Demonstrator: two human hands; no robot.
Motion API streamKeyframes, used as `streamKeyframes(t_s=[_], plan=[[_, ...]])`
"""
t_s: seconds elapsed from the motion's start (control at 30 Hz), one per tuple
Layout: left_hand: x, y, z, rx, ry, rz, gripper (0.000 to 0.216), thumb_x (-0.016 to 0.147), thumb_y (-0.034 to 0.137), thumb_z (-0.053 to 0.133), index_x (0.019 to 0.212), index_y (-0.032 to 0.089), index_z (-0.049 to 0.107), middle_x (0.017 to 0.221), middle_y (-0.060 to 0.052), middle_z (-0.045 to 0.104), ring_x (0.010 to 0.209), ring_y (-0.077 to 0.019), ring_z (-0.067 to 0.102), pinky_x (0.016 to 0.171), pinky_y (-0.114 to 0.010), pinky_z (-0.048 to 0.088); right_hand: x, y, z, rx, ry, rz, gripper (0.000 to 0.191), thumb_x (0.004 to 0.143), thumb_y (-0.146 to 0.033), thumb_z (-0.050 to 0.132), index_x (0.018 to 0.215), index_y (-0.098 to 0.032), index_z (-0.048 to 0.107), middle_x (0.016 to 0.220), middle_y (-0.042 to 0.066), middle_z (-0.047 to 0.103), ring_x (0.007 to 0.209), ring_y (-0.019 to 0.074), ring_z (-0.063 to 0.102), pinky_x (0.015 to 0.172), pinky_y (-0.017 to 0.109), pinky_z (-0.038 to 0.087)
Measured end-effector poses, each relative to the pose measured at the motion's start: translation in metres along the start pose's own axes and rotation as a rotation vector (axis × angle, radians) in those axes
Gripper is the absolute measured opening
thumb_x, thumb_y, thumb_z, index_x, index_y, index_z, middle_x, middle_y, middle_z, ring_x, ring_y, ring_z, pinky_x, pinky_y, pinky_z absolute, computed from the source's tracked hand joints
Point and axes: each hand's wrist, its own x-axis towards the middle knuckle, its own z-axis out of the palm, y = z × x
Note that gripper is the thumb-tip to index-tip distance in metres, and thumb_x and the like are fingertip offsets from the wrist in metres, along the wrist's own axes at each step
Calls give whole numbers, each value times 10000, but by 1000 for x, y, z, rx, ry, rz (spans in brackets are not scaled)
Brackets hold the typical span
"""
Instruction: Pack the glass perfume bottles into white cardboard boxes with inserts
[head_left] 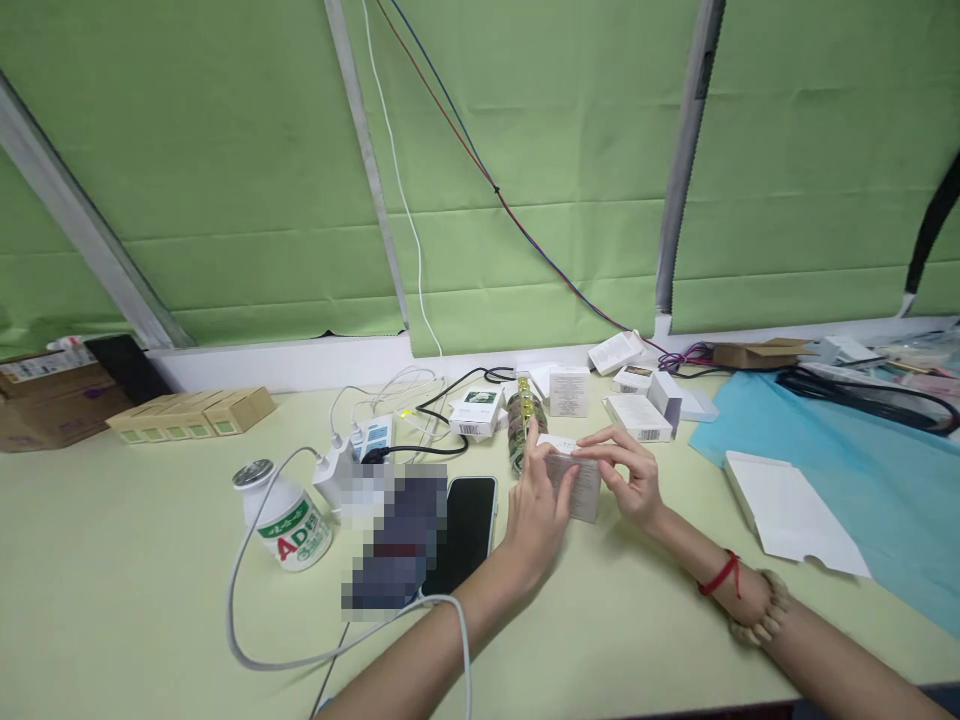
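A small white printed box (583, 495) stands upright between my two hands, its text side toward me. My left hand (536, 510) grips it from the left, thumb on the near face and fingers behind. My right hand (631, 478) pinches its upper right edge, fingertips on the top flap. Just behind my left hand lies a rolled camouflage-patterned item (516, 440) with yellow beads or fittings (526, 398). Behind the hands sit more small white boxes, among them an upright one (569, 391) and one lying down (637, 417).
A phone (465, 525) and a blurred-out item (401, 545) lie left of my hands. A white bottle (289, 520) stands near a power strip (337, 475); a white cable loops over my left forearm. On the right, an opened white carton (791, 510) rests on blue sheeting (892, 540).
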Motion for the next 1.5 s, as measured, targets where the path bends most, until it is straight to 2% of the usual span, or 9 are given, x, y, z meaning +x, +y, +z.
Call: streamKeyframes(t_s=[0.1,0.33,0.5,0.6,0.73,0.93,1.07,1.27,1.5], plan=[[1,-2,2,-138,39,-34,391,907,371,490,1205,181,322,1355,-169,338,1224,-245,420,948,-393,429,1,2,-1,2,-13,10,236,867,-207,470,878,-190,706,907,76,607,632,120,547,496,240,418],[3,5,-1,-229,63,-36,197,905,337,492,1032,186,484,1323,-101,358,1270,-222,355,1024,-366,348,1,2,5,2,-40,159,142,814,-259,529,854,-160,622,943,61,564,450,38,345,406,209,334],[-3,3,5,-171,38,-147,355,911,313,450,1239,218,354,1248,-109,470,1106,-242,513,907,-384,431,-3,19,6,106,-186,468,550,748,-331,625,1216,-194,370,1038,74,587,692,124,590,564,231,491],[-10,6,10,-159,-31,-165,555,876,237,464,1356,216,185,1321,-141,415,1113,-267,517,910,-413,442,-3,28,0,83,-256,493,466,746,-361,640,1134,-172,466,888,52,642,752,171,623,643,277,517],[-20,14,13,-183,-194,-222,723,811,132,495,1390,219,71,1367,-149,360,1193,-271,455,987,-439,403,-1,34,-10,-158,-116,346,266,748,-406,613,826,-159,552,699,29,618,580,148,561,498,246,433],[-28,14,15,-202,-358,-263,661,801,106,485,1370,187,158,1386,-146,314,1288,-251,329,1088,-436,300,3,43,-15,-423,118,271,279,767,-429,579,812,-154,594,668,13,571,495,109,441,463,240,361],[-30,12,14,-33,-513,-100,463,798,124,472,1245,156,355,1216,-132,442,1158,-269,419,1023,-462,352,5,52,-17,-482,144,339,381,776,-502,591,942,-161,628,827,46,612,556,125,491,543,268,418],[-29,14,13,317,-651,194,228,825,149,430,1051,156,460,1077,-92,444,1084,-258,392,1022,-465,322,-3,61,-21,-549,-233,513,786,623,-499,734,1265,-170,421,1024,86,635,856,266,616,621,317,451],[-29,12,17,301,-623,166,239,826,178,461,1065,160,457,1080,-76,448,1069,-239,391,1000,-426,319,-8,69,-4,-520,-136,562,629,729,-388,621,1253,-138,380,1095,129,606,917,276,610,717,372,474]])
